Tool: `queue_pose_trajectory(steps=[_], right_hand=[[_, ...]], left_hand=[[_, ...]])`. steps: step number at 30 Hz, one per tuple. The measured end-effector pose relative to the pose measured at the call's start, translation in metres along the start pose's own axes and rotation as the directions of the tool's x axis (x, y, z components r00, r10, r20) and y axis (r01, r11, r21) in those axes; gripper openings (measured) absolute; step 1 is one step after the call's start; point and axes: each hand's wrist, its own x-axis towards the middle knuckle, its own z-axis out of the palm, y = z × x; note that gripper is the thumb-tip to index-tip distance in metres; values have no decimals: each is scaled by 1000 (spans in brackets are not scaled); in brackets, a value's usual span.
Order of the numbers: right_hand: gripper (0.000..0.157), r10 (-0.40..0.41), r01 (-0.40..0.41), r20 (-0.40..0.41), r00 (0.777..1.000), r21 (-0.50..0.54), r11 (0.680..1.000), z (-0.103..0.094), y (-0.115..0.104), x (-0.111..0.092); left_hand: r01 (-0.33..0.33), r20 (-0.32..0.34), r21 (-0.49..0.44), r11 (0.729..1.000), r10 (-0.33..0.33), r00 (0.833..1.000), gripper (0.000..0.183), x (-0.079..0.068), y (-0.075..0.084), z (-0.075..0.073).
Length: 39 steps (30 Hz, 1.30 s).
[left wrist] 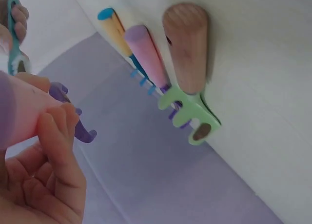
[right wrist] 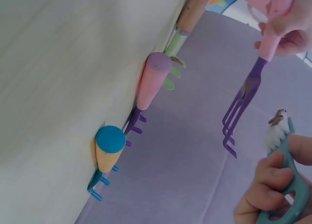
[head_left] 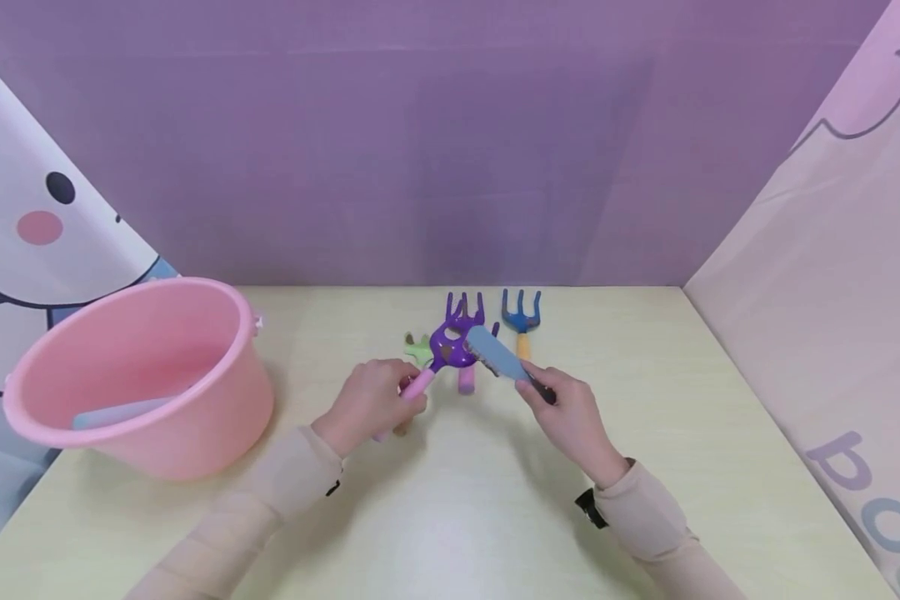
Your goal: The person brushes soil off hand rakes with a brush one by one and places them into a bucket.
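My left hand (head_left: 371,400) grips the pink handle of a small purple garden rake (head_left: 450,350), lifted above the table with brown dirt on its head. In my right hand (head_left: 573,417) is a scrubbing brush (head_left: 495,352) with a blue-green back. Its white bristles, seen in the right wrist view, carry a brown clump. In the head view the brush overlaps the rake's tines. On the table behind lie a green rake (left wrist: 187,112) with a wooden handle, a second purple rake (right wrist: 152,82) with a pink handle, and a blue rake (head_left: 521,317) with a yellow handle.
A pink bucket (head_left: 247,400) stands at the left of the table (head_left: 450,525), with a pale blue object (head_left: 120,412) inside. A purple wall (head_left: 450,150) closes off the back, and printed panels stand at both sides.
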Motion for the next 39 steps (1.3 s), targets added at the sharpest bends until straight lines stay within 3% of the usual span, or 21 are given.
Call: queue_pose_trajectory(steps=[3,6,12,16,19,22,30,32,36,39], right_hand=[[36,-76,73,-39,996,-67,995,2,0,0],[36,-193,180,-70,979,-166,970,4,0,0],[34,-403,345,-69,912,-401,849,8,-1,0],[30,-487,386,-68,871,-520,762,7,-3,1],[28,-519,384,-82,851,-576,722,6,-5,3],[28,-523,366,-94,847,-612,701,7,-9,3],[31,-471,284,-136,872,-642,712,17,-15,-1],[31,-437,262,-150,887,-616,743,18,-16,0],[31,-297,192,-147,943,-488,851,17,-18,1],[31,-242,157,-164,956,-410,898,13,-16,1]], left_hand=[[-57,-15,37,998,58,998,15,-5,3,4],[-124,-51,112,986,130,990,11,-9,5,7],[-242,-130,230,943,277,952,10,-15,10,11],[-317,-170,318,894,383,908,11,-19,12,15],[-340,-192,380,860,433,881,14,-22,13,18],[-335,-208,399,853,440,873,13,-23,13,20],[-323,-252,400,858,441,861,11,-23,16,24],[-317,-262,393,863,435,861,10,-23,16,25],[-297,-252,385,874,409,877,10,-25,18,25],[-293,-234,385,875,399,887,11,-27,18,24]])
